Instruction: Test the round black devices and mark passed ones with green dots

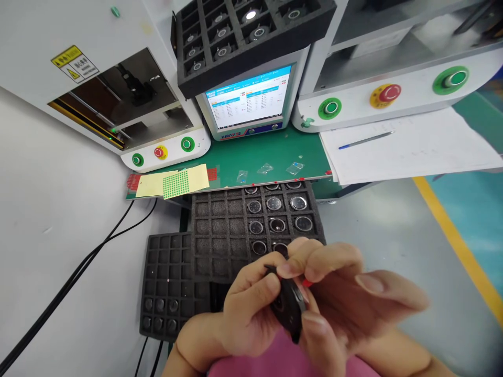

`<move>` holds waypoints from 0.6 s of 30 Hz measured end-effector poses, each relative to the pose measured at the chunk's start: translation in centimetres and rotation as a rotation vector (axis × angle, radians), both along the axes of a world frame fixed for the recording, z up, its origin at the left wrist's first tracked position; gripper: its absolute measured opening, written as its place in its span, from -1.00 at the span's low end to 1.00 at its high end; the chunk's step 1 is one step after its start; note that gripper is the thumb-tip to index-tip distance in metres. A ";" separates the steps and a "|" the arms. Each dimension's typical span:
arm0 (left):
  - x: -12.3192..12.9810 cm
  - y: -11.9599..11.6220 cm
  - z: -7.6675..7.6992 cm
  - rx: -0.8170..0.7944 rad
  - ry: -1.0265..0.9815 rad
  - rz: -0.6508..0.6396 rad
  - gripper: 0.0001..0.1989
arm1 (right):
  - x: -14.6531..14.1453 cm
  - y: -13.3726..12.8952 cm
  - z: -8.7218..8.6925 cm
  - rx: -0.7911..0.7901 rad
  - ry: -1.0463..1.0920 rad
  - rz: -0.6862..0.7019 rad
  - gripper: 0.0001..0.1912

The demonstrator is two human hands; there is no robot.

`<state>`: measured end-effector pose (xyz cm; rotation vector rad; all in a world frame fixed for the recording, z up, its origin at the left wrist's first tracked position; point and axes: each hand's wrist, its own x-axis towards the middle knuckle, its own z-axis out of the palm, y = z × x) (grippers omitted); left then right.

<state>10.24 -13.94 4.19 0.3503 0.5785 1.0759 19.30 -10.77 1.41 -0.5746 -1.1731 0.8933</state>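
Note:
A black round watch-like case [287, 306] is held tilted in front of my pink top, at the bottom centre. My left hand [255, 303] grips its left side between thumb and fingers. On its right side, the thumb and fingers of my right hand [334, 298] press on the case and its upper edge. A small red piece [306, 283] shows by my right fingertips. Just beyond my hands lies a black foam tray [220, 235] with round watch-like parts [274, 203] in its right columns.
A second foam tray [168, 280] lies lower left. The green bench [231, 159] carries a yellow sheet with green dots [176, 183], clear plastic bits, papers [412, 149] and a pen [366, 140]. Behind stand a monitor [251, 99], a raised filled tray [251, 57] and two white machines.

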 end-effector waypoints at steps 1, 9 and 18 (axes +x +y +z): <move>0.0 0.0 0.0 -0.014 0.002 0.009 -0.75 | -0.5 0.2 0.3 0.045 0.055 -0.043 -0.63; -0.5 3.2 -2.6 -0.001 0.302 0.201 -0.67 | -1.3 3.1 -2.0 -0.110 0.203 -0.163 -0.68; -8.9 18.8 -12.9 -0.005 1.539 0.385 -0.74 | 6.7 4.6 -8.2 -0.555 0.060 -0.567 -0.62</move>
